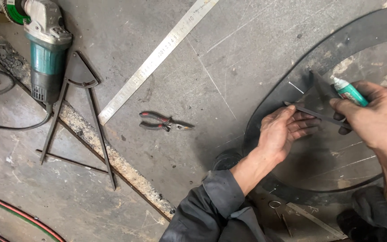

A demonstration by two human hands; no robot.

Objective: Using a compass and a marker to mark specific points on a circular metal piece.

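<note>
My left hand (pixel 283 130) rests on the steel plate and holds a thin dark metal strip (pixel 312 112) against a dark ring-shaped metal piece (pixel 274 96). My right hand (pixel 377 114) grips a small green-and-white marker (pixel 348 91), its tip pointing at the strip near a dark triangular piece (pixel 322 86). Both hands are close together at the right of the view. Dark grey sleeves cover both forearms.
A long steel ruler (pixel 157 56) lies diagonally at top centre. Red-handled pliers (pixel 162 122) lie mid-plate. A teal angle grinder (pixel 45 49) sits top left beside large metal dividers (pixel 79 112). Red and green hoses (pixel 19 215) run bottom left. A small ring and a scribe (pixel 278 210) lie near my sleeve.
</note>
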